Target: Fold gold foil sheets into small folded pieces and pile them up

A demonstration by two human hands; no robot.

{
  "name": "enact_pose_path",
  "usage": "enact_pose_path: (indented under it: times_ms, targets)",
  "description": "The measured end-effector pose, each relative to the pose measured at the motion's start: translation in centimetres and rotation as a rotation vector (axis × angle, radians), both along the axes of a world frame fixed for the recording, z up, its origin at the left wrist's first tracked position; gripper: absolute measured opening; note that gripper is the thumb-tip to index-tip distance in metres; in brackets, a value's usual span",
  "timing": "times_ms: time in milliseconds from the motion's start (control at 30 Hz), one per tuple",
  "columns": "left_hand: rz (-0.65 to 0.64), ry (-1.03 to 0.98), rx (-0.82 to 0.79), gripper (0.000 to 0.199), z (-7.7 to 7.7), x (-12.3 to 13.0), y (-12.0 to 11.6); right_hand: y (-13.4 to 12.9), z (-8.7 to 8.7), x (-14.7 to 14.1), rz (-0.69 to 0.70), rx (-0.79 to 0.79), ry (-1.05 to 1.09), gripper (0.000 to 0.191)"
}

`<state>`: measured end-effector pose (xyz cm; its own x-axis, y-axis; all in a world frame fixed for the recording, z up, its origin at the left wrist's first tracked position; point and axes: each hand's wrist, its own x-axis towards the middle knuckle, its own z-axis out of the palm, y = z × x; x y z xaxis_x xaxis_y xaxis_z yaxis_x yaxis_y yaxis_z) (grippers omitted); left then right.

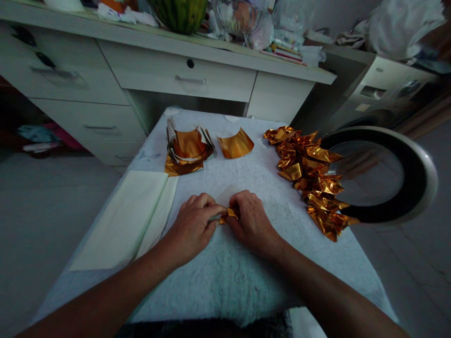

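Observation:
My left hand (196, 224) and my right hand (252, 222) meet over the middle of the cloth-covered table (225, 277). Pinched between their fingers is a sheet of gold foil paper (231, 213), its gold side showing in a small folded strip. A pale corner of paper sticks up just beyond the fingers. Both hands are closed, and much of the sheet is hidden by them. Farther off lies a curled stack of gold foil paper (190, 144), with one loose curved gold sheet (236, 143) to its right.
Folded gold foil pieces (303, 169) form a long heap along the table's right side. Cream paper (120, 216) lies at the left. Behind stand a white desk (218, 80) with a watermelon (179, 14) on top and a washing machine whose round door (419, 173) hangs open beside the table.

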<state>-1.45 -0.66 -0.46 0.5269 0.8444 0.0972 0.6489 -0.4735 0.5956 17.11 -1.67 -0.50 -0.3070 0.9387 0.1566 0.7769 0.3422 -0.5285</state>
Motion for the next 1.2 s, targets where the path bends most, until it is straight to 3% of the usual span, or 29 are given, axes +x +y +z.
enact_pose_path:
  times_ms: [333,1200]
  targets:
    - [0.040,0.040,-0.005,0.029,0.2,0.0,-0.1,-0.2,0.2,-0.4,0.003,0.005,-0.024,0.041]
    - [0.019,0.034,-0.004,0.033,0.4,-0.2,0.0,0.3,0.7,1.2,0.153,-0.129,0.035,0.078]
